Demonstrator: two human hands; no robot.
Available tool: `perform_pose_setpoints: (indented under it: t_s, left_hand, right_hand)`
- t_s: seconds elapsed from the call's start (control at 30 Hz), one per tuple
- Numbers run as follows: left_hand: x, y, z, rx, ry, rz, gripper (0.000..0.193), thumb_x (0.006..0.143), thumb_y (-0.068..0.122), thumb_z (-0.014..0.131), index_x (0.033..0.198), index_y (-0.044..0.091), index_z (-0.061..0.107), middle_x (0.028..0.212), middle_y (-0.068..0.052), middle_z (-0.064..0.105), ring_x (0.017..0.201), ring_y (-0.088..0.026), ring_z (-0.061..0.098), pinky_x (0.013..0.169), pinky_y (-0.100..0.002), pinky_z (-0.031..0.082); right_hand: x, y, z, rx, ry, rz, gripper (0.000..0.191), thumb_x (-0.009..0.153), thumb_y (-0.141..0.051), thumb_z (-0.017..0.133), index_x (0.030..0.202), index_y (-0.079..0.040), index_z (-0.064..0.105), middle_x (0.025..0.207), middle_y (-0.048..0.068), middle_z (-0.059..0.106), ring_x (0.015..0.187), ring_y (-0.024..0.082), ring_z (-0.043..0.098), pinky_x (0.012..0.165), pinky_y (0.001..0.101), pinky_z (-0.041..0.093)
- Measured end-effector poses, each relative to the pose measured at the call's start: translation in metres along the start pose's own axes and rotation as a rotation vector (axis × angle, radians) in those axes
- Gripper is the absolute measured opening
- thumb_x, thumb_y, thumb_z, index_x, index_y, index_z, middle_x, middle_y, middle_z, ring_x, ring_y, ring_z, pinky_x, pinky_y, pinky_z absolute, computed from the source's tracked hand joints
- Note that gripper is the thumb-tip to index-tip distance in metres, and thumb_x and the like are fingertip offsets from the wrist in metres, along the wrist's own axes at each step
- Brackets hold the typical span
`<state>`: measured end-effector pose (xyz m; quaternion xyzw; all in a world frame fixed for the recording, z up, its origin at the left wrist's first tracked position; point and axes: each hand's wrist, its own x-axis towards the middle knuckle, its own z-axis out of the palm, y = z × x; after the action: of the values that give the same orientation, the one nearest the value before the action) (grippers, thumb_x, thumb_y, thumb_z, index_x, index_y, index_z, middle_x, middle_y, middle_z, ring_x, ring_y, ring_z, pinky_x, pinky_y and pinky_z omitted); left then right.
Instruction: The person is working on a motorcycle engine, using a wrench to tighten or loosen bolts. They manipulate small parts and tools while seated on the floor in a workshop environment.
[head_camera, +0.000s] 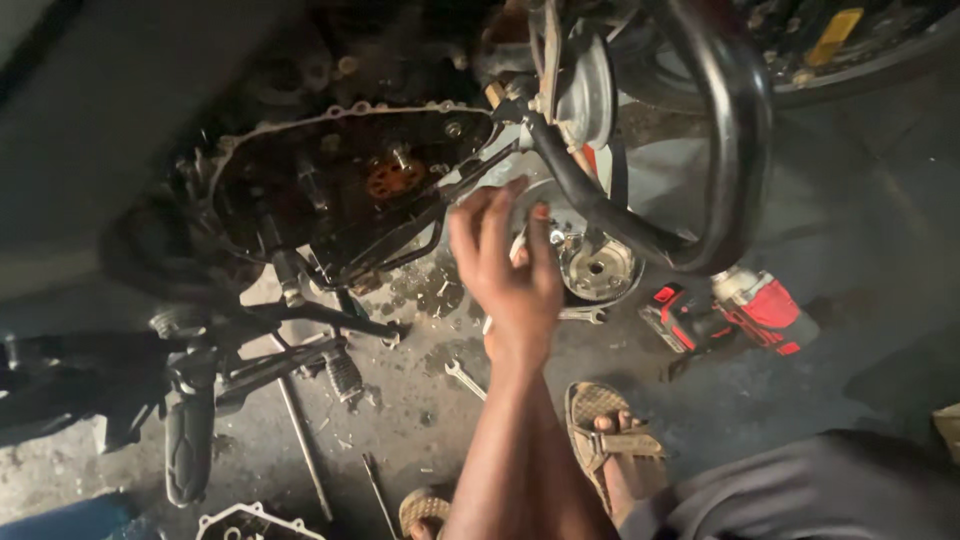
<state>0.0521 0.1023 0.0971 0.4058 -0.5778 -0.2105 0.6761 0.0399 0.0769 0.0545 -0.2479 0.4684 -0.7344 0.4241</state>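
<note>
A: While the hand (505, 265) is up like that, which one is it, and is it holding anything?

B: Can't tell which hand it is; only one is in view. Fingers loosely spread, back of it to the camera, and I can't tell if the palm hides something. A pale bit shows at its edge, unclear.

A: Nearest thing?

B: Round metal clutch cover (597, 266) on the floor, just beside the hand, to its right and slightly beyond. Open engine case (345, 180) lies up and left, farther off.

A: Tools?

B: Small spanner (465, 380) on the floor below the wrist, long axis diagonal. Red power driver (735, 312) well off to the right, past the black crash bar (735, 130).
</note>
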Motion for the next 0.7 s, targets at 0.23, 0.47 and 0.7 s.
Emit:
perform_pose_setpoints:
  t_s: [0.23,0.47,0.7]
  left_hand:
    - [-0.024,0.039,0.007,-0.060,-0.074,-0.062,0.036,0.100,0.000,0.070,0.135,0.005,0.064,0.122,-0.012,0.059,0.109,-0.026,0.063,0.096,-0.032,0.053]
    - [-0.005,0.018,-0.019,-0.144,0.035,-0.195,0.025,0.101,0.002,0.069,0.125,0.004,0.069,0.116,-0.010,0.063,0.103,-0.022,0.068,0.094,-0.032,0.056]
    - [0.001,-0.030,-0.049,-0.047,0.077,-0.327,0.016,0.097,0.008,0.070,0.112,0.004,0.072,0.110,-0.009,0.071,0.095,-0.020,0.073,0.086,-0.033,0.057]
  right_hand:
    - [-0.013,0.038,-0.030,0.009,0.013,0.010,0.017,0.105,-0.015,0.058,0.111,0.001,0.063,0.101,0.003,0.066,0.092,0.010,0.061,0.080,0.0276,0.049]
    - [-0.019,0.051,-0.046,0.001,-0.004,0.000,0.019,0.106,-0.016,0.057,0.115,0.000,0.063,0.105,0.004,0.066,0.095,0.010,0.062,0.083,0.0281,0.050]
    - [-0.020,0.072,-0.066,0.014,-0.036,-0.077,0.022,0.106,-0.016,0.056,0.118,0.000,0.063,0.108,0.004,0.066,0.098,0.011,0.062,0.085,0.0286,0.051]
